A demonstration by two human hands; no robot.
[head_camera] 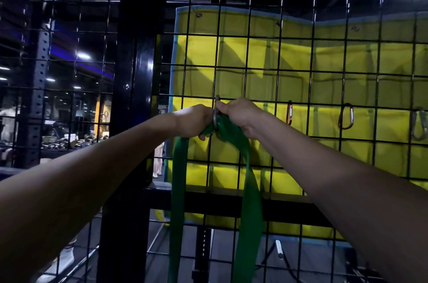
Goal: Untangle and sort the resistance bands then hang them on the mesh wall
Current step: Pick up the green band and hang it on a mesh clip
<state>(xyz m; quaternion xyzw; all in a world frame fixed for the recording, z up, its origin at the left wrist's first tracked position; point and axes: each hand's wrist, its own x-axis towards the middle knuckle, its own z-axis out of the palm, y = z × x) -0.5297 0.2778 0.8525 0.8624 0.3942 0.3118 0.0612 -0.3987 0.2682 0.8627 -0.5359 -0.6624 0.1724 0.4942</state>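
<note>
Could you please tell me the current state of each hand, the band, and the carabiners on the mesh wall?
left hand: grips the green band by the clip.
right hand: holds the grey carabiner.
green band: gathered at the carabiner, two strands hanging down.
grey carabiner: hooked on the mesh wall; gate hidden.
red carabiner: hanging, no band.
dark carabiner: hanging, no band.
far-right carabiner: hanging, no band.
</note>
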